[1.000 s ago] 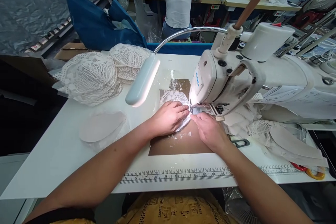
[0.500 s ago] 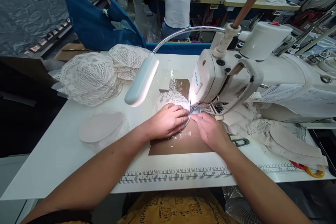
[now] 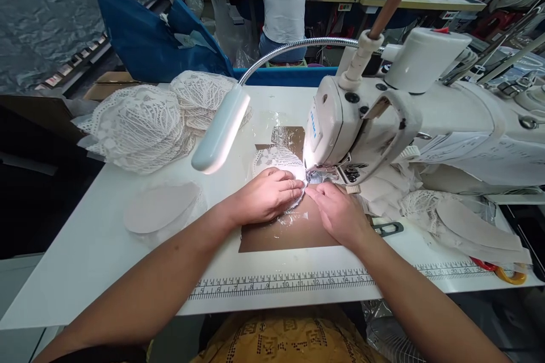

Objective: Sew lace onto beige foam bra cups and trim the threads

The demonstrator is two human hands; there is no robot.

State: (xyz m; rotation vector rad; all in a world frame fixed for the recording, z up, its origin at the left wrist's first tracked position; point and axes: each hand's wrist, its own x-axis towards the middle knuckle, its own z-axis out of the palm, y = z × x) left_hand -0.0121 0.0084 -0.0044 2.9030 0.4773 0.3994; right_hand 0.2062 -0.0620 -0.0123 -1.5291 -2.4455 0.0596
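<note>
A white round lace piece (image 3: 275, 159) lies under the head of a white sewing machine (image 3: 327, 119), its right edge at the needle area. Over its lower right part rests my left hand (image 3: 270, 195), fingers together and bent down onto the lace; the thumb is hidden. My right hand (image 3: 340, 212) has thumb and forefinger pinched at the edge of the lace, just in front of the presser foot; the remaining fingers are curled in. Brown board (image 3: 289, 238) with clear tape on it lies beneath both hands. Exactly where the needle stands is too small to make out.
Stacked lace pieces (image 3: 138, 127) sit at the back left, with a pale oval pad (image 3: 157, 207) nearer. A lamp (image 3: 221, 127) hangs low over the table. To the right are thread snips (image 3: 388, 229), fabric pieces (image 3: 477, 227) and scissors handles (image 3: 511, 277). A person (image 3: 283, 5) sits beyond.
The camera view has shifted slightly, so most things appear a little further left. Both hands stay at the needle area, and the lace piece shows only a slight turn, if any.
</note>
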